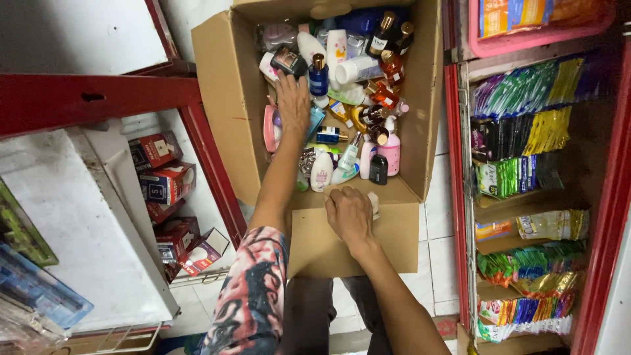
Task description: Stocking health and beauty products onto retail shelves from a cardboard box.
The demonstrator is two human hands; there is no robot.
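Left hand [293, 105] flat, grip released, over upright bottles [342, 98] — right hand [350, 213] grasping box [355, 236] edge

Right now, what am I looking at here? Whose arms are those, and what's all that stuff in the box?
The picture comes from a small camera worn on a person's head, looking down, so the two arms are that person's own. In front of them sits an open cardboard box crammed with little bottles and tubes of many colours. The left hand reaches in and lies flat on the pile, beside a blue bottle. The right hand rests on the near flap, fingers curled around something small and white; I cannot tell what. On the right stand shelves of packets, and small boxes sit on the left.
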